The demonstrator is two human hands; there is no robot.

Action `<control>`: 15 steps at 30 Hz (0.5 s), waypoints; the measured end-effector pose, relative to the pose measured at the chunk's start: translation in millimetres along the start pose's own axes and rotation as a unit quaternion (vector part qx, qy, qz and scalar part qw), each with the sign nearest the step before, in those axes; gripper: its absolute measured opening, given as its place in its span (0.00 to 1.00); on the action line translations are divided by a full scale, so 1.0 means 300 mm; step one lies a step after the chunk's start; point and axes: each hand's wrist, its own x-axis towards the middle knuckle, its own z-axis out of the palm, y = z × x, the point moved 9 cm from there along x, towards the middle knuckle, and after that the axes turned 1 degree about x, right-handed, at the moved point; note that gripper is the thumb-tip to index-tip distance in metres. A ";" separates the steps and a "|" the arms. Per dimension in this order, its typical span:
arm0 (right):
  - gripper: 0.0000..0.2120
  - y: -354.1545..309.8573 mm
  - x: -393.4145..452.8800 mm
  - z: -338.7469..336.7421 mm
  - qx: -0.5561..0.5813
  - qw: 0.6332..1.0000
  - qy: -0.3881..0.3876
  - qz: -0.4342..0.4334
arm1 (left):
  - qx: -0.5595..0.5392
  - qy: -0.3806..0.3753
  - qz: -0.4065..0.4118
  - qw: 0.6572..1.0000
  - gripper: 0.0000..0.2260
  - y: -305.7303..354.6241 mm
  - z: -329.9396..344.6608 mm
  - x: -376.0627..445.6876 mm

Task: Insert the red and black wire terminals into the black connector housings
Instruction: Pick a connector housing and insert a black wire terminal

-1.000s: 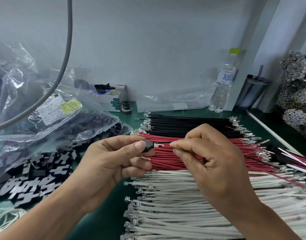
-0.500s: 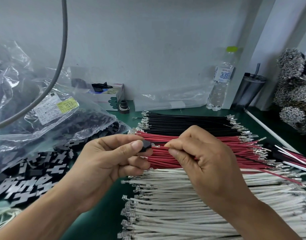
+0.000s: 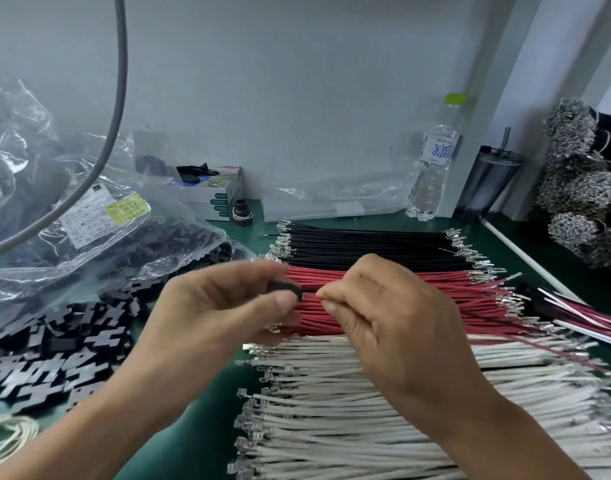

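Note:
My left hand [image 3: 214, 313] pinches a small black connector housing [image 3: 286, 289] between thumb and forefinger. My right hand [image 3: 394, 320] pinches a red wire [image 3: 312, 295] right beside the housing; the wire's end meets the housing and its terminal is hidden. Both hands hover over a row of red wires [image 3: 435, 296] with metal terminals. A row of black wires [image 3: 366, 244] lies behind the red ones. A heap of loose black housings [image 3: 54, 358] lies at the left.
White wires [image 3: 366, 410] fill the near right of the green table [image 3: 200, 441]. A clear plastic bag [image 3: 99, 237] of housings sits at the left, a glove box [image 3: 210, 192] behind it. A water bottle [image 3: 432, 168] and a tumbler [image 3: 487, 181] stand at the back right.
My right hand has brought the red wire's end leftward up to the housing; the bare terminal seen earlier between the hands is no longer visible. Both hands shifted slightly left.

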 end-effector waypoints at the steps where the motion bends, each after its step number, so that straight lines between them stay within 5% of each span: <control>1: 0.07 0.025 -0.001 -0.005 0.041 0.999 0.006 0.027 | 0.082 0.010 0.078 0.994 0.18 0.048 0.002 -0.005; 3: 0.07 0.057 -0.006 -0.004 0.107 0.992 0.010 0.063 | 0.231 0.023 0.197 0.952 0.15 0.113 0.014 -0.030; 6: 0.07 0.048 -0.012 0.004 0.109 0.992 0.001 0.063 | 0.313 0.015 0.224 0.923 0.09 0.120 0.020 -0.043; 15: 0.06 -0.008 -0.011 -0.009 0.078 0.997 0.000 0.022 | 0.162 -0.020 0.143 0.976 0.06 0.079 0.020 -0.037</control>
